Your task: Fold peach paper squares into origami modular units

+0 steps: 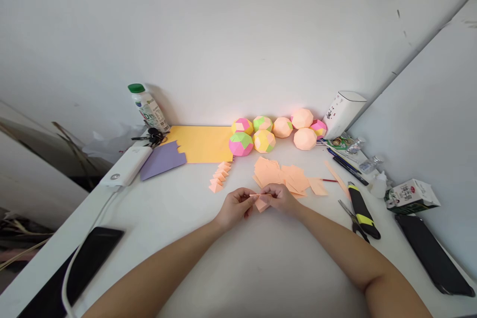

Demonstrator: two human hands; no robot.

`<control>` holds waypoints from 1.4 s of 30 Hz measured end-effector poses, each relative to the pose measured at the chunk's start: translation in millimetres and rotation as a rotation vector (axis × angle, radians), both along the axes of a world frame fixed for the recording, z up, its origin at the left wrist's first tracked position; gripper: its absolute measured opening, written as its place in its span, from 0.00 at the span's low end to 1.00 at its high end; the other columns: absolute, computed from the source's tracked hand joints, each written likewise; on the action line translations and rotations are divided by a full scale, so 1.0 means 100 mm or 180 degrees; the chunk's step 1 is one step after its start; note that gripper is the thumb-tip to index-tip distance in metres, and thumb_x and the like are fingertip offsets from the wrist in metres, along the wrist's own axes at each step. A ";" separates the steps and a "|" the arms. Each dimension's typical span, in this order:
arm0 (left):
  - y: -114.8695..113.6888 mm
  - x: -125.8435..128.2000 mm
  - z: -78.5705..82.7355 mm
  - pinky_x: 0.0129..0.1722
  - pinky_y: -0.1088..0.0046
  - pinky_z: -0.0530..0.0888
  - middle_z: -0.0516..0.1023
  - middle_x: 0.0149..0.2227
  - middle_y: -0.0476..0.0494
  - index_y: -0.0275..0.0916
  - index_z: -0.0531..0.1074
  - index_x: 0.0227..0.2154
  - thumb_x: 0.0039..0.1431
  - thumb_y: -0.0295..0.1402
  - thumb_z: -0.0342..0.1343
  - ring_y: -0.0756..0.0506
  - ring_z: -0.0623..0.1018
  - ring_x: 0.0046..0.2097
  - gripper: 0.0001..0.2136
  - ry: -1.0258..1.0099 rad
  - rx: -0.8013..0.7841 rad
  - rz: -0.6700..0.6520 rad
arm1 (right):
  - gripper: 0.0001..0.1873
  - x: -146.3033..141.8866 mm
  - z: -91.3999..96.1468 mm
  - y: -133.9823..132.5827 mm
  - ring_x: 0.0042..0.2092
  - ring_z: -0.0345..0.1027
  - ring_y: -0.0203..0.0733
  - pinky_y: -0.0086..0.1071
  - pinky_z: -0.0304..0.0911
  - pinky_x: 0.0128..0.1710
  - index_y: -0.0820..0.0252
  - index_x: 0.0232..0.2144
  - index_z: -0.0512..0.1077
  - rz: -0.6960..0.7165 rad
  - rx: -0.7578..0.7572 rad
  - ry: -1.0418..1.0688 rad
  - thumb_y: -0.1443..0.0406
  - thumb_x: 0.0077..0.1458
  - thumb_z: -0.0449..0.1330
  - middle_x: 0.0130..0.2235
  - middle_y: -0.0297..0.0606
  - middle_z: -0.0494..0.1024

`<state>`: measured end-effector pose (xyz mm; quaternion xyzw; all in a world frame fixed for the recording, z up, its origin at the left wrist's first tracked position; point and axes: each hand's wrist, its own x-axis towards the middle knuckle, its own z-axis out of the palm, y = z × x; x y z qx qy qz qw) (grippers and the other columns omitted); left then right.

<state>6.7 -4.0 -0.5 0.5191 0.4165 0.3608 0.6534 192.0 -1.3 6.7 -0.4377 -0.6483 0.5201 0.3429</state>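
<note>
Item: one folded paper piece (263, 205), pale peach, matte, small. Its upper edge shows as a thin, nearly straight line; below, an angular face narrows to a blunt lower corner. The hands cover its sides, so the full outline cannot be told. Location: above the near-middle part of the white table (194, 238), pinched between both hands.

Left hand (235, 207): thumb and forefinger closed on the piece's left end, the other fingers curled beneath.

Right hand (282, 199): thumb and forefinger closed on the right end, almost meeting the left fingertips along the upper edge.

Beyond the hands, slightly left: a row of peach folded units (219, 177), peaked and overlapping in a slanting line. Just beyond the right hand: a loose pile of flat peach paper cutouts (268, 173), angular, overlapping.

Farther back, near the wall: a cluster of faceted paper balls (264, 141), some plain peach, others mixing pink, green, yellow and peach. To their left: a yellow sheet (204, 144) and a purple sheet (164, 161), notched at one edge.

Right side: scissors (356, 223), partly open, beside a black-and-yellow cutter (360, 206).
</note>
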 end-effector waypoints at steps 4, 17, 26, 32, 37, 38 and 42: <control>0.00 0.00 0.01 0.15 0.80 0.63 0.68 0.14 0.53 0.36 0.68 0.28 0.52 0.43 0.56 0.54 0.65 0.16 0.13 0.0025 -0.0014 0.0011 | 0.11 0.00 0.00 0.00 0.23 0.55 0.30 0.25 0.54 0.23 0.62 0.28 0.71 0.0026 -0.0071 0.0016 0.58 0.51 0.58 0.22 0.30 0.64; -0.01 -0.01 0.03 0.16 0.80 0.62 0.68 0.14 0.54 0.37 0.65 0.25 0.52 0.42 0.56 0.54 0.65 0.16 0.13 0.0002 -0.0032 0.0005 | 0.12 0.00 0.00 0.00 0.25 0.63 0.33 0.29 0.63 0.26 0.62 0.29 0.71 0.0003 -0.0380 0.0214 0.57 0.49 0.60 0.24 0.31 0.67; -0.01 0.00 0.03 0.17 0.79 0.64 0.68 0.15 0.53 0.37 0.64 0.24 0.53 0.40 0.54 0.53 0.66 0.17 0.12 -0.0191 -0.0139 0.0215 | 0.14 0.00 0.01 0.02 0.24 0.62 0.32 0.29 0.63 0.26 0.63 0.29 0.71 -0.0072 -0.0445 0.0288 0.56 0.48 0.61 0.22 0.30 0.66; 0.01 -0.01 0.03 0.17 0.78 0.64 0.68 0.16 0.52 0.38 0.64 0.28 0.55 0.42 0.51 0.52 0.67 0.18 0.12 -0.0423 -0.0210 0.0366 | 0.15 0.00 0.01 0.01 0.25 0.62 0.32 0.29 0.64 0.26 0.64 0.29 0.70 -0.0092 -0.0512 0.0362 0.56 0.47 0.61 0.23 0.30 0.65; -0.02 0.00 0.07 0.15 0.79 0.61 0.67 0.16 0.54 0.38 0.65 0.29 0.52 0.42 0.54 0.54 0.65 0.15 0.12 0.0085 -0.0014 0.0024 | 0.15 0.00 0.03 0.01 0.26 0.61 0.33 0.27 0.62 0.25 0.63 0.28 0.71 -0.0027 -0.0283 0.0047 0.56 0.48 0.60 0.24 0.32 0.67; -0.03 0.01 0.07 0.15 0.80 0.60 0.67 0.15 0.55 0.38 0.65 0.28 0.52 0.42 0.54 0.54 0.64 0.16 0.11 0.0167 0.0018 -0.0006 | 0.14 -0.01 0.03 0.01 0.26 0.60 0.33 0.27 0.60 0.25 0.63 0.28 0.71 -0.0009 -0.0209 -0.0018 0.56 0.49 0.59 0.24 0.32 0.67; -0.04 0.01 0.08 0.15 0.81 0.58 0.67 0.16 0.55 0.38 0.65 0.28 0.53 0.39 0.53 0.55 0.63 0.16 0.09 0.0237 0.0060 -0.0099 | 0.12 -0.03 0.03 0.01 0.24 0.57 0.31 0.25 0.55 0.23 0.63 0.27 0.72 0.0057 -0.0015 -0.0157 0.58 0.50 0.59 0.23 0.32 0.67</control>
